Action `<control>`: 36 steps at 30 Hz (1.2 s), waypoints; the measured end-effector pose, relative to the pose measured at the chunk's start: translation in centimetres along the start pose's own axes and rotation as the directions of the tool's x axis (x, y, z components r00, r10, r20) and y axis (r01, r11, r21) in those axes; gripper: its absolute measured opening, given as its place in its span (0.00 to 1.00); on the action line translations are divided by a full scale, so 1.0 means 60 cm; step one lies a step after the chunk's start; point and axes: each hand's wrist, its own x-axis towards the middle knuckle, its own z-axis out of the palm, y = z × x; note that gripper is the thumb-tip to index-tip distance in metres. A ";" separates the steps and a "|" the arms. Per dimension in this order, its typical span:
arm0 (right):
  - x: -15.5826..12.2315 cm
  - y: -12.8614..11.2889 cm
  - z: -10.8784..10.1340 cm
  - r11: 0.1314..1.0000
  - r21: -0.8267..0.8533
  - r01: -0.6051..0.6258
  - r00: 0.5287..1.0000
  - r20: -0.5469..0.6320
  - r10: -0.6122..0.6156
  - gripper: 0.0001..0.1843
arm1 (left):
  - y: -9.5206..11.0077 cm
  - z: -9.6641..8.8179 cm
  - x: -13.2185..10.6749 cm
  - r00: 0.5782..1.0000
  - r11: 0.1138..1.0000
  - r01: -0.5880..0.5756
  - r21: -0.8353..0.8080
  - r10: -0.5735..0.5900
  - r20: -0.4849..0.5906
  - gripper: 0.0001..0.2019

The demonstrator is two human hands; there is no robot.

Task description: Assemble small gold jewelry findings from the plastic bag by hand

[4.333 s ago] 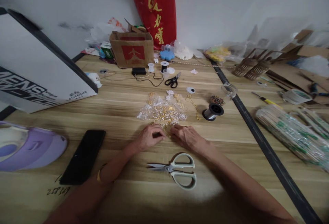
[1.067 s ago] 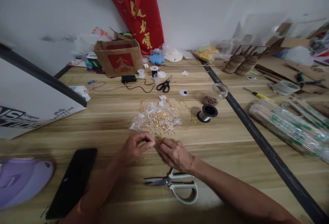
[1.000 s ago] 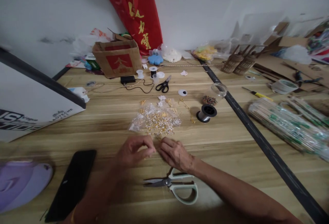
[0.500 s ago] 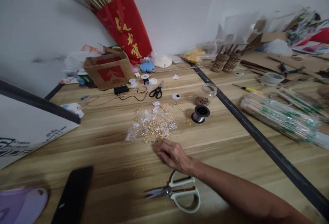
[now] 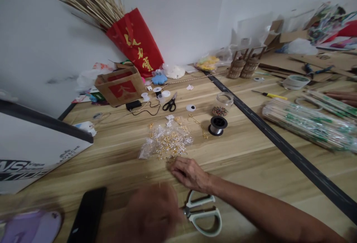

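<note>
My right hand point(image 5: 191, 175) rests on the wooden table at the near edge of a pile of small gold and silver jewelry findings point(image 5: 170, 142). Its fingers are curled together, and whatever lies between them is hidden. Smeared by motion, my left hand point(image 5: 152, 211) is low in the middle of the view, left of the right wrist. Its fingers cannot be made out. Scissors with pale handles point(image 5: 208, 221) lie below my right forearm, their blades covered by the left hand. A gold chain point(image 5: 199, 127) and a spool of wire point(image 5: 218, 125) lie beyond the right hand.
A black phone point(image 5: 87, 215) and a purple object point(image 5: 36, 226) lie at near left, with a white box point(image 5: 41, 150) behind. Further back are black scissors point(image 5: 170, 102), a jar of beads point(image 5: 223, 104) and a red bag point(image 5: 136, 44). Bagged sticks point(image 5: 304, 125) lie right.
My left hand has come into view at the bottom, over the scissors' blades. My right hand stays by the findings. The whole view has shifted slightly.
</note>
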 end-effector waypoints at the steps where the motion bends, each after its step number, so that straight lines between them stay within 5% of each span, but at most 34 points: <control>1: 0.000 0.000 0.000 1.000 -0.007 0.005 1.000 0.011 -0.005 0.07 | -0.018 -0.006 0.029 0.997 0.999 0.040 0.026 -0.038 -0.067 0.13; 4: -0.003 0.001 0.002 1.000 -0.023 0.017 0.999 0.046 -0.016 0.07 | -0.084 -0.019 0.105 0.932 0.960 0.210 0.184 -0.140 -0.333 0.09; 10: -0.006 0.009 0.008 0.999 -0.037 0.023 0.998 0.064 -0.021 0.07 | -0.173 -0.014 0.165 0.969 0.863 0.164 0.478 -0.050 -0.243 0.05; 20: -0.001 0.008 0.005 0.999 -0.018 0.034 0.997 0.074 -0.032 0.07 | -0.187 -0.004 0.179 0.996 0.747 0.078 0.660 -0.037 -0.075 0.07; 36: 0.000 0.007 0.008 0.999 -0.015 0.044 0.998 0.046 -0.044 0.08 | -0.185 -0.018 0.189 0.997 0.720 0.008 0.694 -0.056 0.047 0.08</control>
